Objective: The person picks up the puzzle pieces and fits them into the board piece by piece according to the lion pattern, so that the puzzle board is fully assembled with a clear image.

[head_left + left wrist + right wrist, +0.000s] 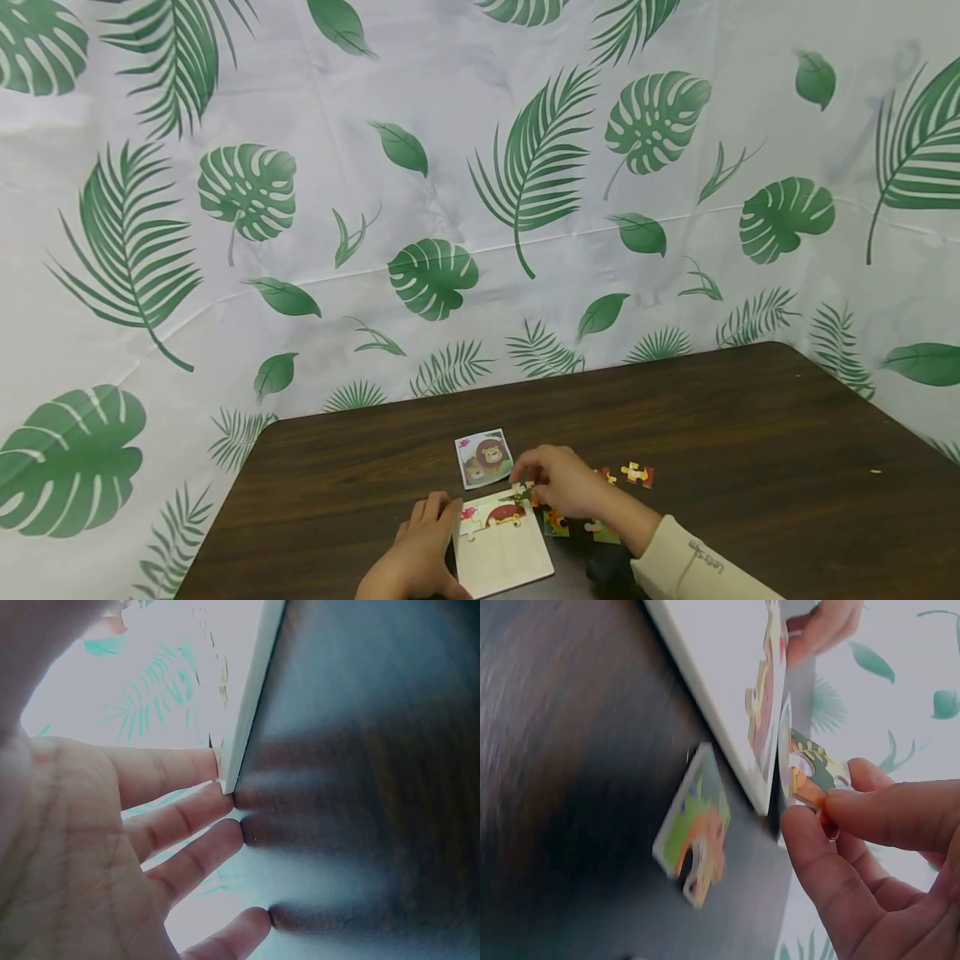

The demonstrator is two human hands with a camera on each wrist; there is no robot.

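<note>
A pale wooden puzzle board (504, 557) lies on the table with several joined pieces (491, 516) along its far side. My left hand (420, 542) rests at the board's left edge; in the left wrist view its index fingertip (202, 765) touches the board's corner and the other fingertips meet the table. Over the board's far right corner, my right hand (558, 483) pinches a jigsaw piece (817, 765) with green leaves and orange on it, between thumb and fingers. A loose jigsaw piece (697, 832) lies beside the board.
Beyond the board lies a picture card (483, 458) with lions on it. More loose pieces, such as a red and yellow one (637, 475), lie to the right, partly behind the right arm. A dark object (611, 571) sits under the right sleeve. A leaf-print cloth (480, 208) hangs behind the table.
</note>
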